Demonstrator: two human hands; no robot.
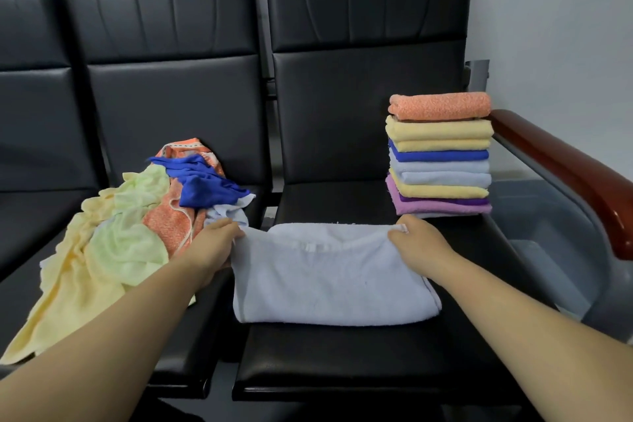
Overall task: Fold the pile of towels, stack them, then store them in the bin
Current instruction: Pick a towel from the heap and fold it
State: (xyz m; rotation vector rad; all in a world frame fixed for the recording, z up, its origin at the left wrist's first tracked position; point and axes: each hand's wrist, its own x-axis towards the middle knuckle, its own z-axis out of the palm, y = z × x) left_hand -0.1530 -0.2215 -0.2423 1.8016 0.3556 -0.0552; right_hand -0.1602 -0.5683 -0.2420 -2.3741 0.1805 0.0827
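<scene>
Pale blue-white towel on black seat; stack orange, yellow, blue, pale blue, purple; pile yellow, pale green, speckled orange, royal blue.

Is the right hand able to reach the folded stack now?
Probably yes: the stack stands just beyond the right hand on the same seat, with nothing between them. The hand grips the pale towel, though, so it is not free.

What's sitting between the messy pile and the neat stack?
The head view shows a half-folded pale towel on the black seat, left hand and right hand gripping its far corners.
</scene>
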